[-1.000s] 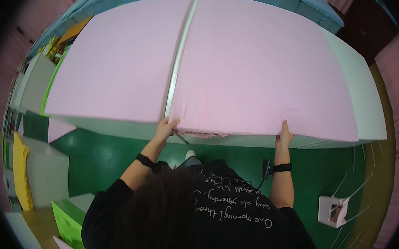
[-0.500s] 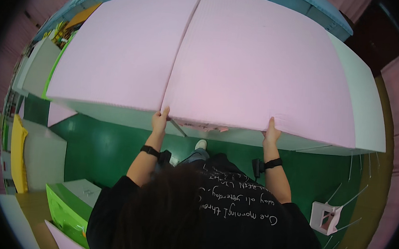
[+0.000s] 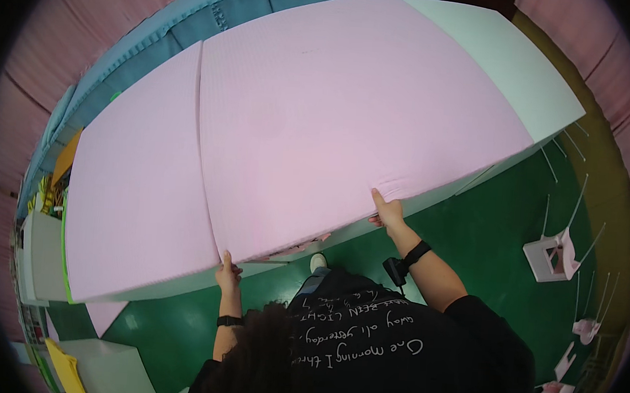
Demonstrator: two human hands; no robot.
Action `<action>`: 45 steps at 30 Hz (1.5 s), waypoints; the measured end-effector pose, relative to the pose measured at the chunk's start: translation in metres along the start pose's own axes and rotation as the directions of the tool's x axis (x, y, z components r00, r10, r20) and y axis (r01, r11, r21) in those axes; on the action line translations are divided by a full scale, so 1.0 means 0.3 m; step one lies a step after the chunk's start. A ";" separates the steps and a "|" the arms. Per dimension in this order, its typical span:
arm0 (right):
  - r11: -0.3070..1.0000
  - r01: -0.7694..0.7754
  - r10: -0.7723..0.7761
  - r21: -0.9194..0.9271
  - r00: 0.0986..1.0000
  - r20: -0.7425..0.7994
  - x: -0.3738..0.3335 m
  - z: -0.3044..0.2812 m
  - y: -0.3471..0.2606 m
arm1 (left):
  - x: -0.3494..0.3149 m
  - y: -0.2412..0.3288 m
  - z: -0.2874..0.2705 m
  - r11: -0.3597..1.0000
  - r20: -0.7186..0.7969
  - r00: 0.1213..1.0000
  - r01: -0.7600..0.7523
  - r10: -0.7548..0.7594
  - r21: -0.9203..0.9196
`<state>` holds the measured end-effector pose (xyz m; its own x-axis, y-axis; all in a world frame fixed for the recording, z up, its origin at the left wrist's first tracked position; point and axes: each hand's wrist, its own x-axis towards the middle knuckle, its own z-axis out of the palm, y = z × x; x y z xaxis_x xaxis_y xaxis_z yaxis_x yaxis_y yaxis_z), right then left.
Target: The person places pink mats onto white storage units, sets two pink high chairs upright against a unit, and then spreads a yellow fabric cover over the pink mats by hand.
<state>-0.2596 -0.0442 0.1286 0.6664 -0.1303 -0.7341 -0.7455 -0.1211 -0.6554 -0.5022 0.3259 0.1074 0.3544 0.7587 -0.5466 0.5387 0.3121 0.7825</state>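
Pink foam sheet [image 3: 334,132] — left hand [image 3: 228,274], right hand [image 3: 387,212] gripping edge.

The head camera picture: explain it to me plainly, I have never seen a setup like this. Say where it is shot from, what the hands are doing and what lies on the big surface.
There is no machine here, only a person working with bare hands. The one picture comes from a wide fisheye camera worn on the person's head, looking down, so straight edges bend near the rim and the dark shirt and hair fill the bottom. The left hand and the right hand each grip the near edge of a large pink foam sheet. Both wrists wear a dark band. A second pink sheet lies beside it on the left, edge to edge. Both rest on a big white table standing on a green floor. To the right, a small white stand sits on that floor.
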 end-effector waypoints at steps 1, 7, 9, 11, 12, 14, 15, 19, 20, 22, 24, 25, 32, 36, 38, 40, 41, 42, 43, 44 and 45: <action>1.000 0.001 -0.001 0.018 1.000 -0.013 -0.004 -0.006 0.008 | -0.009 0.013 0.007 0.997 0.029 0.996 0.080 -0.081 0.016; 0.997 0.081 -0.081 -0.011 0.996 -0.024 0.012 -0.070 0.025 | -0.027 0.002 -0.075 0.912 0.707 0.624 0.403 -0.333 0.074; 0.983 0.081 -0.072 -0.167 0.996 0.062 0.020 -0.089 0.052 | -0.092 -0.012 -0.048 0.915 0.773 0.545 0.389 -0.323 0.108; 0.989 0.083 -0.065 -0.123 0.987 0.146 0.009 -0.075 0.041 | -0.184 0.071 0.024 0.968 0.817 0.530 0.213 -0.226 0.130; 0.992 0.080 -0.054 -0.098 0.968 0.245 -0.005 -0.075 0.033 | -0.249 0.120 0.074 0.987 0.835 0.527 0.102 -0.159 0.123; 0.976 0.138 -0.065 -0.169 0.923 0.379 -0.019 -0.063 -0.016 | -0.342 0.233 0.169 0.992 0.874 0.476 -0.034 -0.093 0.124; 0.952 0.202 -0.062 -0.229 0.862 0.503 -0.019 -0.054 -0.037 | -0.359 0.278 0.216 0.979 0.911 0.411 -0.170 -0.037 0.117; 0.904 0.383 -0.207 -0.190 0.782 0.588 0.058 -0.006 -0.010 | -0.326 0.362 0.338 0.922 0.875 0.467 -0.382 0.131 0.066; 0.902 0.385 -0.202 -0.193 0.774 0.600 0.064 -0.008 0.005 | -0.298 0.359 0.340 0.910 0.818 0.554 -0.404 0.158 0.098; 0.918 0.370 -0.232 -0.143 0.792 0.565 0.068 -0.030 0.044 | -0.276 0.332 0.315 0.899 0.744 0.642 -0.416 0.186 0.134; 0.926 0.332 -0.197 -0.182 0.833 0.517 0.066 -0.099 0.063 | -0.283 0.306 0.298 0.931 0.730 0.669 -0.339 0.140 0.133; 0.932 0.292 -0.165 -0.215 0.869 0.467 0.064 -0.131 0.069 | -0.285 0.289 0.285 0.933 0.724 0.675 -0.336 0.140 0.132; 0.964 0.161 -0.103 -0.214 0.960 0.259 0.098 -0.315 0.148 | -0.307 0.188 0.175 0.952 0.624 0.775 -0.259 0.103 0.164; 0.965 0.179 -0.138 -0.192 0.968 0.209 0.101 -0.312 0.125 | -0.285 0.185 0.191 0.933 0.582 0.801 -0.303 0.139 0.194; 0.962 0.191 -0.146 -0.197 0.964 0.222 0.096 -0.289 0.117 | -0.277 0.205 0.205 0.911 0.619 0.763 -0.372 0.189 0.180; 0.967 0.211 -0.176 -0.141 0.958 0.227 0.087 -0.262 0.136 | -0.271 0.233 0.216 0.884 0.651 0.722 -0.438 0.235 0.166; 0.966 0.214 -0.176 -0.146 0.956 0.233 0.084 -0.251 0.145 | -0.273 0.253 0.223 0.867 0.677 0.698 -0.464 0.232 0.181; 0.970 0.217 -0.186 -0.114 0.955 0.231 0.080 -0.239 0.153 | -0.270 0.269 0.229 0.850 0.702 0.675 -0.489 0.227 0.195; 0.972 0.219 -0.195 -0.081 0.954 0.229 0.075 -0.228 0.163 | -0.255 0.278 0.230 0.844 0.719 0.658 -0.499 0.223 0.195; 0.972 0.220 -0.194 -0.089 0.952 0.236 0.066 -0.219 0.169 | -0.248 0.292 0.235 0.848 0.713 0.665 -0.494 0.224 0.194; 0.975 0.212 -0.187 -0.074 0.949 0.253 0.054 -0.211 0.174 | -0.242 0.304 0.238 0.837 0.732 0.647 -0.508 0.216 0.202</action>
<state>-0.2875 -0.1150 0.0937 0.7711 0.1475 -0.6194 -0.5853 -0.2187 -0.7808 -0.4243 0.2586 0.1972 0.9047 0.1397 -0.4026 0.4254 -0.2396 0.8727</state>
